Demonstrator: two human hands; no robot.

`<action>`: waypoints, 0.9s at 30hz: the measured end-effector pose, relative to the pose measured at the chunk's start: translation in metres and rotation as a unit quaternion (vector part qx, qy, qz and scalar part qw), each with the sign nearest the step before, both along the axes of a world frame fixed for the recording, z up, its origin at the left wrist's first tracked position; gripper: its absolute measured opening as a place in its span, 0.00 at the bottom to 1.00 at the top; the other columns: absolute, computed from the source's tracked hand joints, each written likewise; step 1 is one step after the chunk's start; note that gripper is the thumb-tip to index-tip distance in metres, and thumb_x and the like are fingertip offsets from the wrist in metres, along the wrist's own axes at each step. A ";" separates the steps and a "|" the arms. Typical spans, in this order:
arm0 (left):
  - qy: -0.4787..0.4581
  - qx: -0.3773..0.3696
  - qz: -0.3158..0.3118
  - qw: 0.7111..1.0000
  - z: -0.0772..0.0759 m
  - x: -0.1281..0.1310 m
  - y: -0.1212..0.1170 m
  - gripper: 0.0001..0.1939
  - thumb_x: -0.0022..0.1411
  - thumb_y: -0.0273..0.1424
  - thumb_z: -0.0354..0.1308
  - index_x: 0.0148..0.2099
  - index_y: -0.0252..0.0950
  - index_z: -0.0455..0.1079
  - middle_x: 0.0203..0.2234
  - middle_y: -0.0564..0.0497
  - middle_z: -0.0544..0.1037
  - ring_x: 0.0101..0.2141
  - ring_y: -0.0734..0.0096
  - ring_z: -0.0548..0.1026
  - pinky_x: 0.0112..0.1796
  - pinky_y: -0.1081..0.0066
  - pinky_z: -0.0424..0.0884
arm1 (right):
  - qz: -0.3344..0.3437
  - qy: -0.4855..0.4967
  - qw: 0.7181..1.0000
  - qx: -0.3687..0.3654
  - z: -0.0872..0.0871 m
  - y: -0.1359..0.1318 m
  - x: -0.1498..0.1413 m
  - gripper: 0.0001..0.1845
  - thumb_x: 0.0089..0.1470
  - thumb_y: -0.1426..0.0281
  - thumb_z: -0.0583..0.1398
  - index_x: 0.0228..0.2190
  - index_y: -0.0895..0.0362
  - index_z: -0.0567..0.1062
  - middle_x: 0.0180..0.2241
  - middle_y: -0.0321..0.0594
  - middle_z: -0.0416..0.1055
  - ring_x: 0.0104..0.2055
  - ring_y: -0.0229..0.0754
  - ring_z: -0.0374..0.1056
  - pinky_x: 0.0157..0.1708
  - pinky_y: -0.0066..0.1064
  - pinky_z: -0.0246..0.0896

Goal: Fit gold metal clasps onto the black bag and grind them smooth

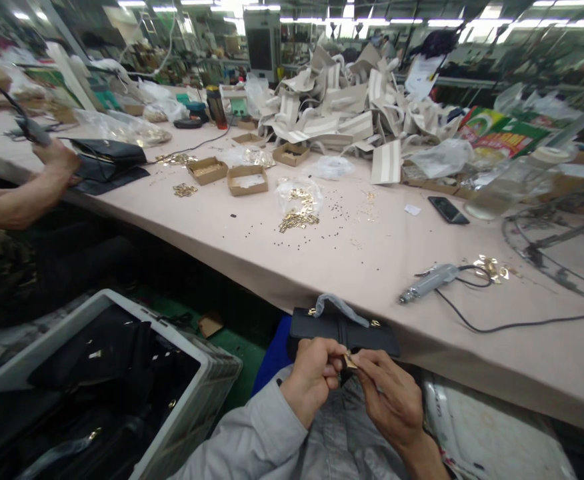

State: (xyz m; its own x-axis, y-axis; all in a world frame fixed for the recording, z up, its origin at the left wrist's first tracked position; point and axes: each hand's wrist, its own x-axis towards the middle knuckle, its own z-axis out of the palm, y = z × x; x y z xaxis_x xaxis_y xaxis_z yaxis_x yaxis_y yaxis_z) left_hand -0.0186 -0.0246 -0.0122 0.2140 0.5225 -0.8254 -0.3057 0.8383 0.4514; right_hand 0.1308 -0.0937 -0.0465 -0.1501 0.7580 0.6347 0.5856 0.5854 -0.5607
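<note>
A black handbag rests on my lap against the table edge, its handle wrapped in clear plastic and joined by gold fittings. In front of it my left hand and my right hand meet, fingers pinched together. Between their fingertips is a small gold metal fitting, held from both sides. Its lower part and exact shape are partly hidden by the fingers. A grey electric screwdriver lies on the table to the right of my hands, beside loose gold fittings.
At left a grey plastic crate holds several black bags. Gold plates and tiny dark screws lie scattered mid-table near cardboard trays. A phone and a pile of beige straps lie farther back. Another person's hand works at left.
</note>
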 end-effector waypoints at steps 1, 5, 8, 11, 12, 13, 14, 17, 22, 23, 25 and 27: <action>-0.002 -0.003 0.001 1.000 0.000 0.000 0.000 0.10 0.47 0.22 0.57 0.17 0.34 0.64 0.13 0.53 0.65 0.13 0.83 0.50 0.15 0.78 0.44 | -0.002 0.003 1.000 0.002 0.000 0.000 0.000 0.23 0.63 0.88 0.59 0.54 0.56 0.76 0.42 0.46 0.76 0.44 0.42 0.74 0.42 0.31 0.74; -0.006 -0.009 0.006 1.000 -0.002 -0.001 0.001 0.09 0.47 0.22 0.56 0.17 0.34 0.64 0.13 0.53 0.65 0.14 0.83 0.50 0.15 0.78 0.45 | -0.005 0.005 1.000 -0.003 0.001 0.000 -0.001 0.21 0.63 0.87 0.59 0.52 0.56 0.76 0.42 0.46 0.76 0.44 0.43 0.74 0.41 0.31 0.73; -0.018 0.004 0.012 1.000 -0.006 0.001 -0.001 0.06 0.45 0.24 0.58 0.19 0.34 0.66 0.14 0.53 0.66 0.14 0.83 0.51 0.15 0.78 0.46 | 0.001 0.010 1.000 -0.017 0.004 0.003 -0.001 0.19 0.64 0.86 0.59 0.50 0.56 0.77 0.41 0.46 0.75 0.43 0.42 0.73 0.40 0.31 0.72; -0.023 0.066 0.038 0.997 -0.012 0.004 -0.006 0.05 0.45 0.28 0.60 0.22 0.33 0.69 0.15 0.51 0.69 0.14 0.80 0.56 0.15 0.76 0.52 | -0.002 0.045 0.998 -0.049 0.013 0.012 -0.001 0.14 0.66 0.82 0.58 0.47 0.55 0.78 0.38 0.43 0.75 0.39 0.41 0.73 0.38 0.30 0.70; -0.024 0.096 0.044 0.994 -0.013 0.005 -0.007 0.06 0.46 0.30 0.61 0.22 0.33 0.70 0.16 0.49 0.70 0.15 0.79 0.57 0.16 0.75 0.53 | -0.007 0.060 0.996 -0.071 0.017 0.016 0.000 0.11 0.67 0.80 0.59 0.44 0.55 0.78 0.37 0.43 0.75 0.38 0.41 0.72 0.37 0.31 0.69; -0.021 0.127 0.045 0.991 -0.014 0.006 -0.009 0.07 0.47 0.32 0.61 0.23 0.33 0.71 0.17 0.48 0.72 0.15 0.78 0.59 0.16 0.74 0.54 | -0.014 0.073 0.992 -0.101 0.023 0.021 0.002 0.09 0.67 0.77 0.59 0.40 0.55 0.79 0.35 0.42 0.75 0.36 0.42 0.72 0.36 0.31 0.68; -0.007 0.155 0.034 0.987 -0.014 0.006 -0.010 0.09 0.49 0.35 0.60 0.24 0.33 0.72 0.17 0.47 0.73 0.14 0.77 0.59 0.16 0.73 0.54 | -0.021 0.083 0.986 -0.142 0.028 0.027 0.004 0.08 0.67 0.74 0.60 0.37 0.55 0.79 0.33 0.41 0.74 0.34 0.42 0.71 0.34 0.31 0.67; 0.138 0.269 -0.035 0.952 -0.009 0.004 -0.012 0.13 0.55 0.37 0.61 0.25 0.33 0.75 0.18 0.46 0.74 0.16 0.72 0.64 0.19 0.71 0.57 | -0.036 0.119 0.943 -0.309 0.043 0.047 0.012 0.11 0.64 0.65 0.62 0.30 0.56 0.78 0.26 0.38 0.72 0.26 0.41 0.69 0.27 0.30 0.64; 0.341 0.474 -0.031 0.811 0.004 -0.004 -0.013 0.03 0.59 0.29 0.64 0.35 0.36 0.80 0.26 0.47 0.78 0.23 0.70 0.71 0.27 0.70 0.65 | -0.003 0.207 0.855 -0.476 0.054 0.079 0.025 0.16 0.53 0.57 0.67 0.28 0.58 0.77 0.19 0.34 0.70 0.19 0.37 0.64 0.20 0.26 0.60; 0.344 0.493 -0.023 0.798 0.007 -0.006 -0.011 0.05 0.60 0.29 0.64 0.38 0.37 0.80 0.30 0.47 0.79 0.22 0.72 0.70 0.27 0.70 0.65 | 0.010 0.219 0.846 -0.486 0.054 0.084 0.026 0.17 0.51 0.57 0.68 0.26 0.58 0.76 0.18 0.34 0.69 0.19 0.36 0.63 0.19 0.26 0.59; 0.310 0.493 -0.032 0.812 0.010 -0.008 -0.005 0.10 0.61 0.29 0.64 0.44 0.36 0.80 0.36 0.45 0.81 0.21 0.73 0.71 0.25 0.71 0.65 | 0.032 0.239 0.829 -0.505 0.054 0.091 0.026 0.17 0.48 0.57 0.69 0.25 0.59 0.75 0.17 0.33 0.67 0.18 0.35 0.61 0.18 0.25 0.57; 0.232 0.451 -0.075 0.859 0.010 -0.009 0.004 0.13 0.60 0.30 0.62 0.47 0.34 0.80 0.33 0.44 0.82 0.18 0.73 0.71 0.20 0.71 0.64 | 0.041 0.253 0.815 -0.519 0.052 0.096 0.025 0.18 0.46 0.57 0.69 0.24 0.59 0.75 0.16 0.32 0.67 0.17 0.34 0.59 0.17 0.24 0.56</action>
